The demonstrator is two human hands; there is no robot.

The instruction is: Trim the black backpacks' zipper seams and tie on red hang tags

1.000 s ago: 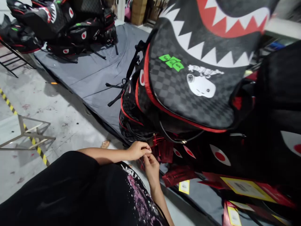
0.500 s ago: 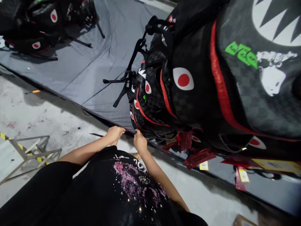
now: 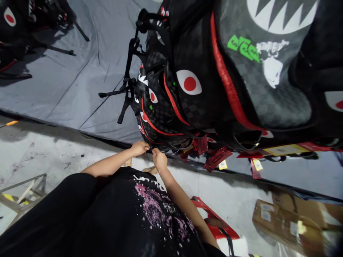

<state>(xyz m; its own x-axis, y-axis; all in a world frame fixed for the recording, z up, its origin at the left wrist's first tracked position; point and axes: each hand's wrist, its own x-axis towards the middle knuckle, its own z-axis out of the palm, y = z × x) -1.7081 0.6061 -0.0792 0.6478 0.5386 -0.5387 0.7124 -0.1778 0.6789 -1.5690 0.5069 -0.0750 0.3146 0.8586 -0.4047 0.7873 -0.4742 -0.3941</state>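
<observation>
Both hands meet at the edge of the grey-covered table (image 3: 107,132), low in front of my body. My left hand (image 3: 139,148) is closed in a pinch, its fingertips close to those of my right hand (image 3: 160,159), which is pinched too. What sits between the fingers is small and dark, too small to make out. Just beyond them is the near end of a row of black checkered backpacks (image 3: 158,117) with red zipper trim, printed eyes and white teeth. Black straps (image 3: 128,78) hang from their far side.
Red tags (image 3: 218,159) dangle along the backpacks' near side. More black bags (image 3: 16,46) lie at the far left. On the floor are cardboard boxes (image 3: 281,221), a red and white item (image 3: 214,221) and a wooden frame (image 3: 24,196).
My hands have drawn closer together; a thin reddish strand stretched between them before and no longer shows. The view has shifted right, bringing the cardboard boxes into sight.
</observation>
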